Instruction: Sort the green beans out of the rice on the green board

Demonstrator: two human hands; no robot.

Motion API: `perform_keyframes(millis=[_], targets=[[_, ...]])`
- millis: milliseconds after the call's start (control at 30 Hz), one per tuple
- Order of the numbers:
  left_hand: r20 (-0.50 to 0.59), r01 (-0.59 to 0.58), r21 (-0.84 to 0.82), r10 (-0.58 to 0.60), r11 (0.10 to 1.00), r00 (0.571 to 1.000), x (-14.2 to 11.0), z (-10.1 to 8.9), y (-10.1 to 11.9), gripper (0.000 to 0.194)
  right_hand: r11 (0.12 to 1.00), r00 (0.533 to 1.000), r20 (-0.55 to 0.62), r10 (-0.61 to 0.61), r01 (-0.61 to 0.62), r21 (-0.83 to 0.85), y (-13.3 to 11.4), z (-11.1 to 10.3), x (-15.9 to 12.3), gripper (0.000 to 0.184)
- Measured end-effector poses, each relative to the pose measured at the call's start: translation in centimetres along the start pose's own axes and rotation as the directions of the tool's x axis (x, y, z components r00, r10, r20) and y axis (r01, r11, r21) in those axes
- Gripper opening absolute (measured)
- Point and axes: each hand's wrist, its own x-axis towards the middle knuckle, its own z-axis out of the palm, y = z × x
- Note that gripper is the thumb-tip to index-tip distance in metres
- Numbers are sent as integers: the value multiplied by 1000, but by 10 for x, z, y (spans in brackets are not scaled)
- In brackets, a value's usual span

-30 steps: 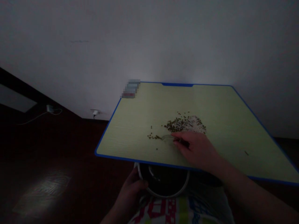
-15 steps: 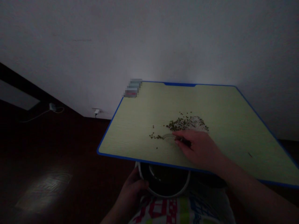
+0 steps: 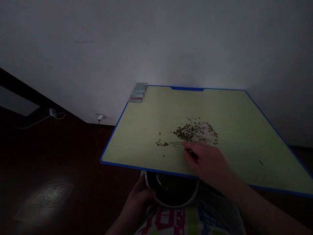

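- Head view: dim room, pale wall [image 3: 156, 49] behind, dark reddish floor [image 3: 80, 169] below, white plug [image 3: 100, 117] low on the wall.
- Work surface: pale yellow tabletop [image 3: 137, 124] with blue edging; blurred block [image 3: 138, 93] at its far left corner, thin sliver [image 3: 261, 162] off to the right.
- Near the middle: dark green beans [image 3: 183, 132] run into whitish grains [image 3: 205, 130], the two partly mixed. A few stray beans [image 3: 161, 144] lie to the left, apart from the pile.
- Right hand [image 3: 210, 160]: thumb and forefinger together, apparently on a thin, clear curved piece [image 3: 178, 143] reaching left, between strays and pile. Exact contact hard to see.
- Left hand [image 3: 138, 197]: clamped on the side of a dark pot [image 3: 171, 206] with a pale rim, below the table's near edge, partly under it.
- Step in hand, my reading: working the loose beans at the pile's near left side with the curved piece.
- Next move calls for, I judge, a low, light touch that leaves the whitish grains undisturbed, and a steady left hold on the pot.
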Motion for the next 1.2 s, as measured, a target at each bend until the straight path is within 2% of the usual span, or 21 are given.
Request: perform_keyframes(millis=[233, 467, 767, 933, 1200], targets=[[-4, 13, 4, -13, 1000, 1000, 2, -1, -2, 54, 997, 998, -26, 62, -63, -50, 18, -16, -1, 26], [-6, 20, -16, -20, 1000, 1000, 0, 0, -2, 56, 1000, 999, 49, 21, -20, -18, 18, -11, 4, 28], [-16, 9, -5, -9, 1000, 1000, 0, 1, -1, 52, 999, 1000, 22, -4, 3, 44, 6, 0, 5, 26], [-18, 0, 10, 0, 1000, 1000, 0, 1, 0, 54, 999, 1000, 1, 30, -30, 17, 5, 3, 7, 26], [-34, 8, 21, -7, 1000, 999, 1, -1, 0, 51, 994, 994, -40, 100, -101, -40, 17, -7, 3, 25]])
